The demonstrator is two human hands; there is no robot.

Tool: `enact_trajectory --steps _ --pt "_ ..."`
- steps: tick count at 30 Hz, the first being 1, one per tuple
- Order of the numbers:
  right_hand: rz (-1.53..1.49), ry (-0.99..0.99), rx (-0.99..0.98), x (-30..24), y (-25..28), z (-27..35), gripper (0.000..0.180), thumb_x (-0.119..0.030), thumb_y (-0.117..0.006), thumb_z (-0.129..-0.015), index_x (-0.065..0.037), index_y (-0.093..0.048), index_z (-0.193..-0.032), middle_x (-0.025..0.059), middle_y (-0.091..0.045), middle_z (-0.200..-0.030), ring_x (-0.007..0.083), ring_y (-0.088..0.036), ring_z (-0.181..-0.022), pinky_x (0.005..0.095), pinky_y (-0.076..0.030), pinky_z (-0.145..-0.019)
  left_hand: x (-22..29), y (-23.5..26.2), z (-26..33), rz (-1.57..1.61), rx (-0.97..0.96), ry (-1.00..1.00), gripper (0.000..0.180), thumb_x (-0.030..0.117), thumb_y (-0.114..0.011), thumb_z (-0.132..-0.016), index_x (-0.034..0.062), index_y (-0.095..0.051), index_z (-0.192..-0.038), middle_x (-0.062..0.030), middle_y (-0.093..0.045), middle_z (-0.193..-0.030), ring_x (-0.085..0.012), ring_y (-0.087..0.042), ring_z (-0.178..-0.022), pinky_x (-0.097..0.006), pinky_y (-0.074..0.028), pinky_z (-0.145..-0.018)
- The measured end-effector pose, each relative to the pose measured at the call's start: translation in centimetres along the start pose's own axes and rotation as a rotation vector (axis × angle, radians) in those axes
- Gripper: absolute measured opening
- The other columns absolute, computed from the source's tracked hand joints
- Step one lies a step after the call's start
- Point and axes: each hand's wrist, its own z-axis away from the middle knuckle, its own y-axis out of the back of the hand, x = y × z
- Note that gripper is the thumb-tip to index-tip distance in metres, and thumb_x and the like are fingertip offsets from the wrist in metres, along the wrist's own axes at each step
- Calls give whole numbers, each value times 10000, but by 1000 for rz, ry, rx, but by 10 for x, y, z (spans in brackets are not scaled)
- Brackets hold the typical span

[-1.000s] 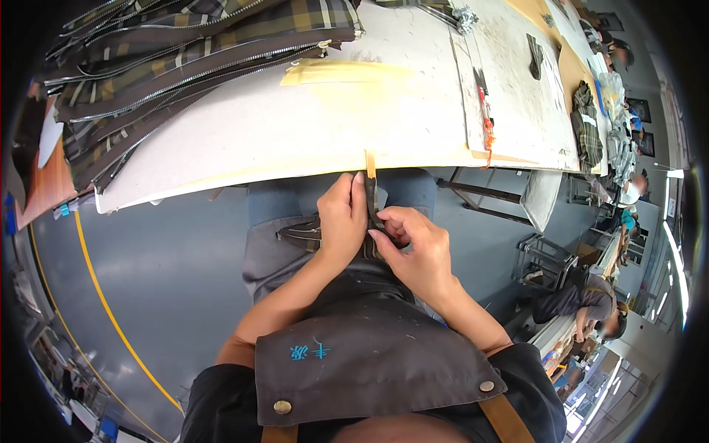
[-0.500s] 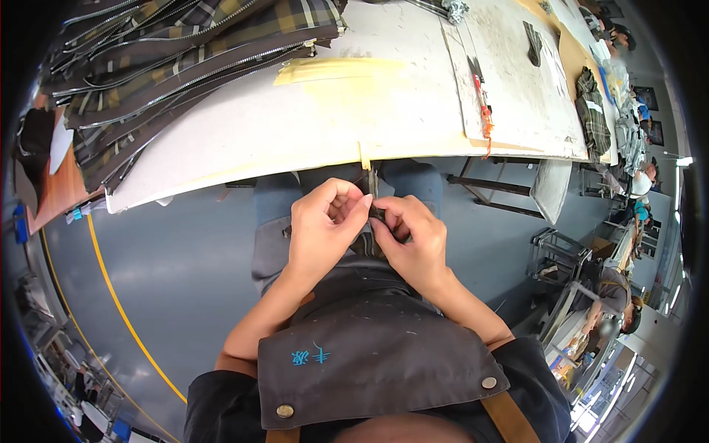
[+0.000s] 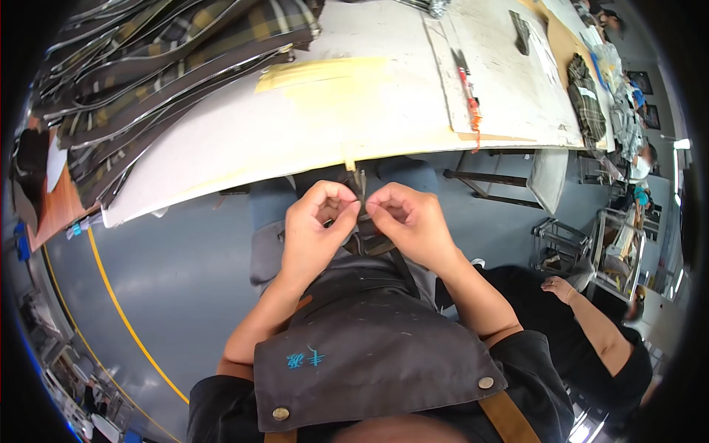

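At ten o'clock a stack of plaid fabric pieces with dark edging lies spread over the far left part of the bench, well apart from the hands. Near the centre, just below the bench edge, the left hand is curled with thumb and forefinger pinched on the left side of a small dark strap, a narrow thing that hangs right under a short yellow tab sticking off the bench edge at twelve o'clock. The right hand mirrors it, fingers clenched and pinching the same strap from the right, so both hands meet over the lap, above the dark apron. The strap looks light and limp, probably webbing or thin leather; it likely bends freely and offers little to hold, so a fingertip pinch close to its end, as here, seems the sound way to take it. Whether metal is fixed to it I cannot tell, the fingers cover too much. Further right, at one o'clock, a red-handled tool rests on a pale board, and at three o'clock another person's arm shows beside a wire cart.
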Motion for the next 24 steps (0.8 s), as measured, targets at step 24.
enact_trajectory --steps 24 --pt "32 144 50 -5 1 -1 109 -79 -696 -742 -9 -620 -774 141 -644 -668 223 -654 -586 312 -505 -551 8 -9 4 -47 69 -9 164 -94 -586 -834 -4 -569 -970 -2 -600 -893 -50 -571 -825 -181 -452 -708"
